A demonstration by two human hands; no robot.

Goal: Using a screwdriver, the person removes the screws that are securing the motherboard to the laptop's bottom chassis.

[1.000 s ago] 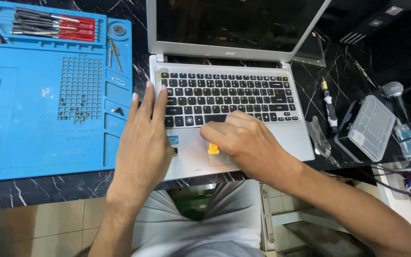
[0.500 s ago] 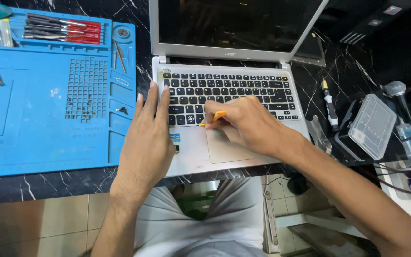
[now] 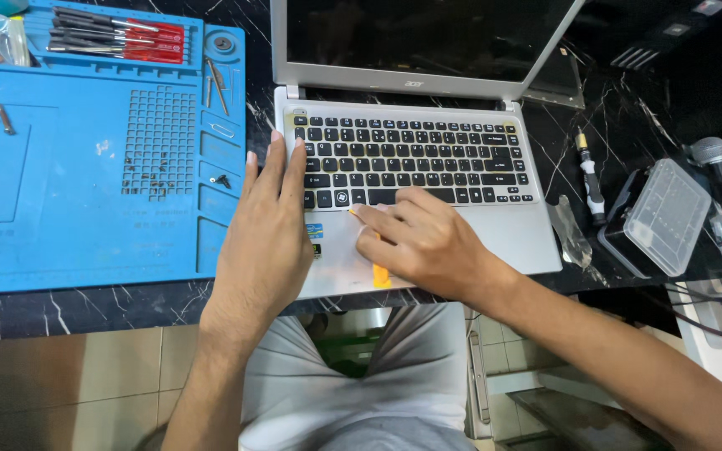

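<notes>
Right hand (image 3: 424,242) pinching orange pry tool (image 3: 380,271), left hand (image 3: 269,230) flat on laptop (image 3: 528,242)

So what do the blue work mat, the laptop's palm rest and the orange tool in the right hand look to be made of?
Blue work mat: probably silicone or soft rubber, matte, with moulded compartments and a grid of small cells.
Laptop's palm rest: silver, smooth, satin sheen; painted plastic or metal, cannot tell which.
Orange tool: looks like plastic, flat and evenly coloured, mostly hidden under the right hand.

A black marble-patterned table (image 3: 85,309) carries a blue work mat (image 3: 60,225) at left, a silver laptop (image 3: 536,242) centre, and a clear plastic case (image 3: 666,215) right.
</notes>
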